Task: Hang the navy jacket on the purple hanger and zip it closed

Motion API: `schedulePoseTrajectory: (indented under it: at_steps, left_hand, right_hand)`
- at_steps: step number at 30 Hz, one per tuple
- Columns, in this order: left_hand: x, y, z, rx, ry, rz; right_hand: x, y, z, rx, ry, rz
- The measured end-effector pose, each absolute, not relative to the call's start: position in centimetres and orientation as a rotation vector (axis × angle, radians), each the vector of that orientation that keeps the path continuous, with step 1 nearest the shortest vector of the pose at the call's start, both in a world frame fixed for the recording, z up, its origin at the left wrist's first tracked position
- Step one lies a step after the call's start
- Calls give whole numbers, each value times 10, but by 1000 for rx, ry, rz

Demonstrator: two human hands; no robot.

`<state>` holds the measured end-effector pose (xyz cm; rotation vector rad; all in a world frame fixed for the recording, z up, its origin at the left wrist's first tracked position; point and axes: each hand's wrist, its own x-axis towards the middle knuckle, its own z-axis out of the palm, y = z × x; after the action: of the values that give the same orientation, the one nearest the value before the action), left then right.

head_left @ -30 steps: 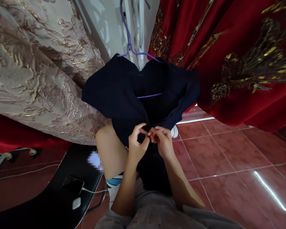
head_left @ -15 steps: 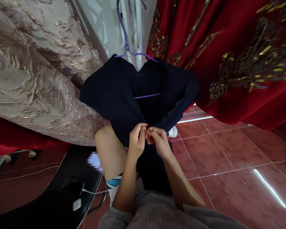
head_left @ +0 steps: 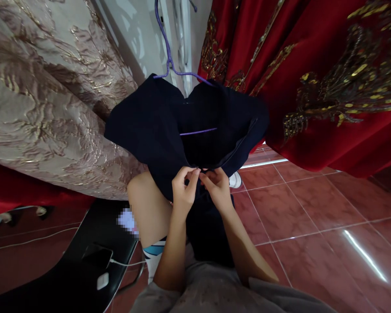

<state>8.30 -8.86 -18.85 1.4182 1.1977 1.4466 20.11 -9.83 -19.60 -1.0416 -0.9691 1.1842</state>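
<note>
A dark navy garment (head_left: 143, 117) hangs by its shoulders on a purple hanger (head_left: 169, 56), its wide neckline facing me. My left hand (head_left: 185, 187) pinches the cloth at the bottom of the neck opening. Close beside it, almost touching fingertips, my right hand (head_left: 217, 184) has thumb and fingers closed on the same front edge. Whether a small fastening sits between the fingertips I cannot tell. Below the hands the garment's lower part falls dark over my lap.
Patterned pinkish-gold fabric (head_left: 45, 108) hangs at left, a red sequinned garment (head_left: 299, 87) at right. A black bench (head_left: 65, 269) carries a phone (head_left: 97, 256) on a white cable and a small white case (head_left: 102, 281). Red tiles (head_left: 299, 204) cover the floor.
My right hand's fingers have spread from a tighter curl into a pinch, and both thumbs now point up at the neckline edge. The view has shifted slightly.
</note>
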Motion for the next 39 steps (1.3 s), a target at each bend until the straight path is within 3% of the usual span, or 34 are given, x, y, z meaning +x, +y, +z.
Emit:
schedulePoseTrajectory:
  at_steps: [4,9,13,19,29,34,39]
  left_hand:
    - [74,-110,-177,1445,1223,1402]
    - [83,-105,-163,1045,1042,1351]
    - [88,-66,-107,869,882,1501]
    - [88,-18,-27,1253,917,1557]
    - [80,-35,-49,1594,947,1652]
    - [77,-32,-53,1609,1053,1641]
    - [77,-25,-106,1869,1283,1341]
  right_hand:
    - [194,-97,-202,-1050,-1132,1029]
    - [185,-93,-219,-1049,-1180,879]
    - [193,-77,-238,-1172,-1268,799]
    - [220,-51,-231,-1185,-1323,806]
    - [229,-27,-72,-708,-1579,384]
    - [217,-18,-56,-823,-1625,433]
    - [218,-17,-43,-760,-1382,186]
